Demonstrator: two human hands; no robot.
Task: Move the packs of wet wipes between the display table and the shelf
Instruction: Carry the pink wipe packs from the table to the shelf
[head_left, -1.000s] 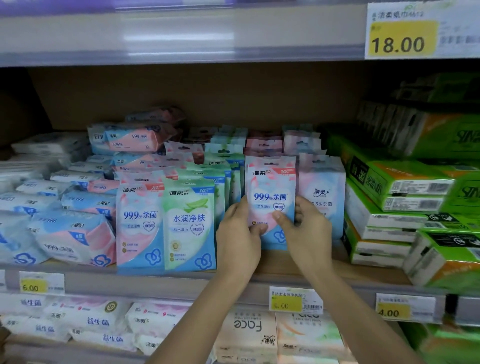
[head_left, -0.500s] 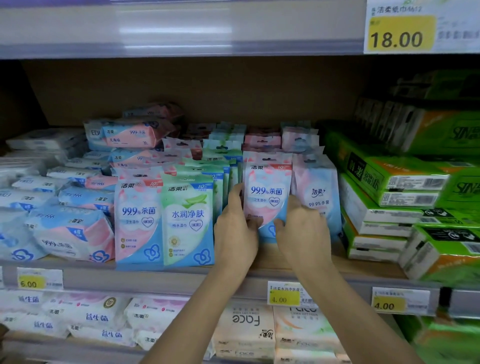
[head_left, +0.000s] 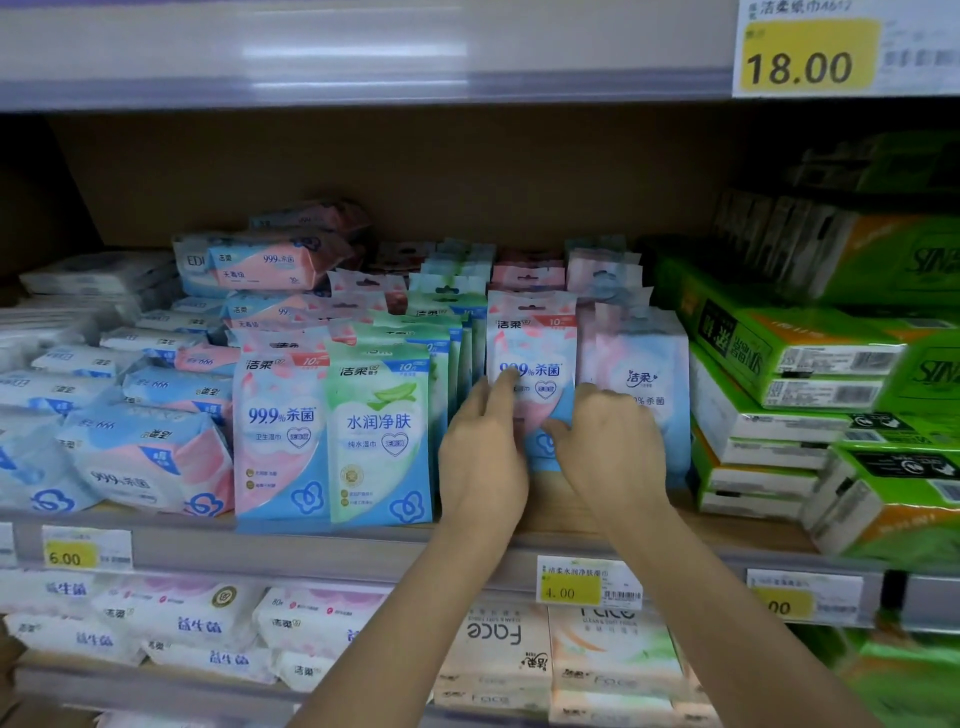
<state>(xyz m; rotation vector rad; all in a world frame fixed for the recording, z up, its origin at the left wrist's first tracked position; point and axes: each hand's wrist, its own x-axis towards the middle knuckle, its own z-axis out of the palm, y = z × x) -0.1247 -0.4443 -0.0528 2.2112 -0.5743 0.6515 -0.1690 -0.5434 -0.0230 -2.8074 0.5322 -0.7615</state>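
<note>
A small pink-and-blue pack of wet wipes (head_left: 532, 353) stands upright on the middle shelf (head_left: 363, 545), in a row between green packs and a pale pink-blue pack (head_left: 644, 384). My left hand (head_left: 480, 452) holds its lower left side, thumb lying across the front. My right hand (head_left: 610, 447) grips its lower right corner, fingers curled behind the pack. Two more upright packs, pink (head_left: 280, 431) and green (head_left: 382, 436), stand at the shelf's front to the left.
Larger flat wipe packs (head_left: 140, 457) are piled at the left. Green tissue boxes (head_left: 789, 364) are stacked at the right. Price tags (head_left: 587, 584) line the shelf edge. Tissue packs (head_left: 493, 649) fill the shelf below. The upper shelf edge (head_left: 363, 52) hangs overhead.
Both hands have pushed the pink-and-blue pack slightly deeper into its row, and my left thumb has slid up across the pack's front.
</note>
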